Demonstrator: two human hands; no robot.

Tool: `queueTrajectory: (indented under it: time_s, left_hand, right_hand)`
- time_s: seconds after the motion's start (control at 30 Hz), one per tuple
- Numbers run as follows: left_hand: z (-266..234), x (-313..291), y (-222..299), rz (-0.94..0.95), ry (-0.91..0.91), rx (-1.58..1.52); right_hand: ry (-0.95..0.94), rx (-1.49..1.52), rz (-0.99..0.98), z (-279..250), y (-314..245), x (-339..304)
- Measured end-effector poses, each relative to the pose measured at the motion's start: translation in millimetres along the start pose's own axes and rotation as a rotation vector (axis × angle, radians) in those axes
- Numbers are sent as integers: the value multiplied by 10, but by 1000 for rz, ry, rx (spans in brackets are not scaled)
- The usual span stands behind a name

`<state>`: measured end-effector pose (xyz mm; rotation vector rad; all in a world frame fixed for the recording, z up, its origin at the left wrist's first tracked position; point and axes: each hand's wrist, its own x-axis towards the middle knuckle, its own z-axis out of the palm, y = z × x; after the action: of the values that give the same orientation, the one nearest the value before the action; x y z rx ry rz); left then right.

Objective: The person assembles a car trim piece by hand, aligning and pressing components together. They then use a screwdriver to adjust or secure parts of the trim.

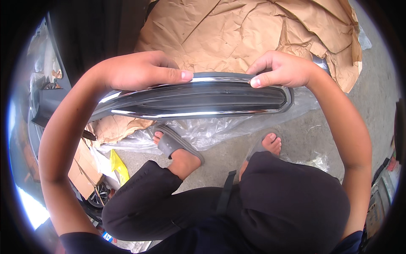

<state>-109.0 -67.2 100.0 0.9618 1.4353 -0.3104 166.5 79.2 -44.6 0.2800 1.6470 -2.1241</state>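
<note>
A long dark car trim piece (211, 101) with a bright chrome border stretches across the middle of the view, rounded at its right end. My left hand (144, 72) grips its far edge left of centre, thumb lying along the chrome and fingers hidden behind. Near the rounded end, my right hand (279, 70) pinches the same edge, its thumb on the chrome and its fingers behind. At the left the trim runs behind my left forearm, toward a grey panel (48, 101); whether they join is hidden.
Crumpled brown paper (203, 34) covers the ground beyond the trim. Clear plastic sheeting (198, 133) lies on the concrete floor (224, 163) near my sandalled feet. At the left are cardboard (84, 169), a yellow bag (119, 165) and a wheel (100, 194). A large dark panel (93, 29) stands at the upper left.
</note>
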Motion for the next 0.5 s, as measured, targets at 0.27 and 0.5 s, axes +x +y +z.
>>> queueTrajectory:
  time_s: [0.27, 0.5]
  left_hand:
    - [-19, -44, -70, -3, -38, -195]
    - [106, -57, 4, 10, -50, -109]
  right_hand:
    - [-68, 98, 104, 47, -98, 34]
    - [106, -247, 142, 304, -337, 207]
